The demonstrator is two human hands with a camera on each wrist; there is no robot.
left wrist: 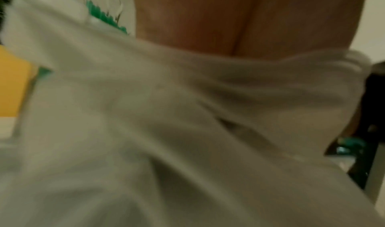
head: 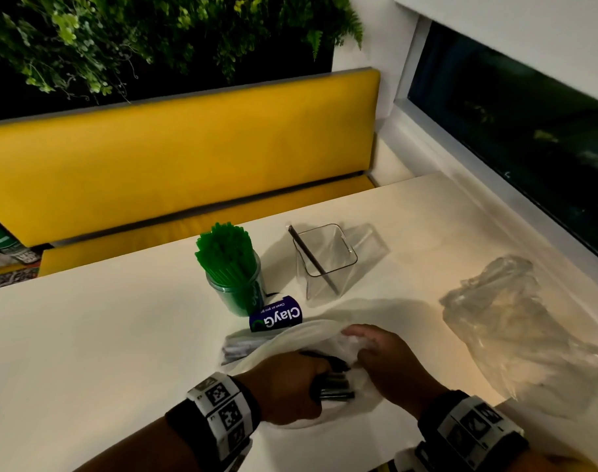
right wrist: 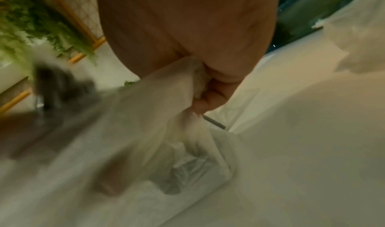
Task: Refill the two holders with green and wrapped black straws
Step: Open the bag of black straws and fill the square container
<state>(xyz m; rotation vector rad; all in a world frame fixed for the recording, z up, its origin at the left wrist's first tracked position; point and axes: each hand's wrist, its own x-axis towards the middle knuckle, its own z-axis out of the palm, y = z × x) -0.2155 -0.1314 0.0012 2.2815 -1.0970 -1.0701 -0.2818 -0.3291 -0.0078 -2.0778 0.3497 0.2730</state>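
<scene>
Lowest in the head view, the left hand [head: 287, 386] sits at the mouth of a white plastic bag [head: 290, 338], its fingers curled round a bundle of wrapped black straws [head: 335, 386]. The straws are thin and dark with a dull sheen from their wrapping, and their ends stick out to the right of the fist. Just right of it, the right hand [head: 389, 359] grips the bag's edge; the right wrist view shows the fingers [right wrist: 210, 97] pinching a gathered fold of the white film, with one dark straw end [right wrist: 214, 122] poking out just below them. The left wrist view is blurred and mostly filled with the pale bag [left wrist: 166, 115], so the fingers cannot be made out there.

More wrapped straws [head: 239, 349] show greyish through the bag's left side. Above the bag, in the middle of the frame, a round clear holder [head: 236, 294] stands packed full with upright green straws [head: 226, 250], bright green and fanned slightly at the top. A small blue label card [head: 277, 318] reading "ClayG" lies at its base. To the right of it a square clear holder [head: 324, 264] holds a single black straw [head: 312, 258] leaning diagonally. A crumpled clear plastic bag [head: 505, 318] lies at the right of the pale table [head: 103, 335].
</scene>
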